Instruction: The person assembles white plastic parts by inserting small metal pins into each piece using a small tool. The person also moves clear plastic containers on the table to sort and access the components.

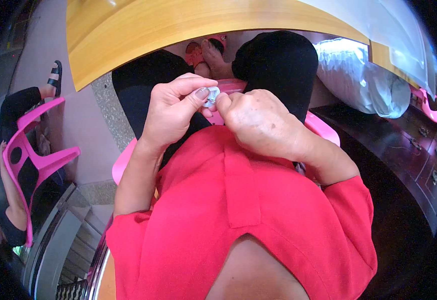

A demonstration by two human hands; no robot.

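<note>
Here, two hands, left [171,112] and right [258,122], pinch one small white part [211,95].

A small white piece [211,95] sits pinched between the two hands. It looks rounded and pale, with a greyish inner part, though most of it is hidden and its exact shape cannot be told. The left hand [171,112] presses its thumb and forefinger on the piece's left side; the right hand [258,122] meets it from the right, fingertips touching its edge. It is held above the lap.
</note>
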